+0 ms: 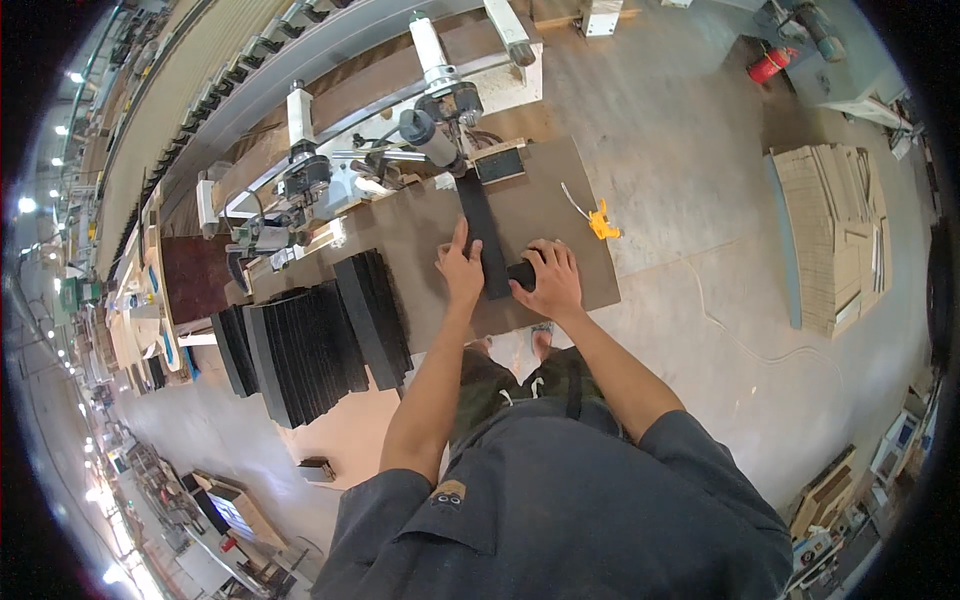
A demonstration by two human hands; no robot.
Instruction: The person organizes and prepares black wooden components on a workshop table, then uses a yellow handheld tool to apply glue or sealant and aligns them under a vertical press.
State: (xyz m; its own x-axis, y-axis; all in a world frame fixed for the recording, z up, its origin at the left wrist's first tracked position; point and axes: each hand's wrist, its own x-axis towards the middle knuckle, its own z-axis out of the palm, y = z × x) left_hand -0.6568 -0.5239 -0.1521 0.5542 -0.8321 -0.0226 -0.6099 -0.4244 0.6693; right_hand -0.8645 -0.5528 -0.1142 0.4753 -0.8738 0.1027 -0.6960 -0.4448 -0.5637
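Observation:
A long black board lies on the brown worktable, its far end under a machine head. My left hand rests at the board's left edge, index finger stretched forward and thumb apart against the board. My right hand is closed around a small black block, beside the near right edge of the board. The block's underside and part of its right side are hidden by the fingers. A short black piece in a light wooden frame sits by the board's far end.
Stacks of black boards stand left of the worktable. A yellow tool or fitting with a white cord lies at the table's right edge. Further right are stacked cardboard sheets and a red fire extinguisher. Machine arms line the far side.

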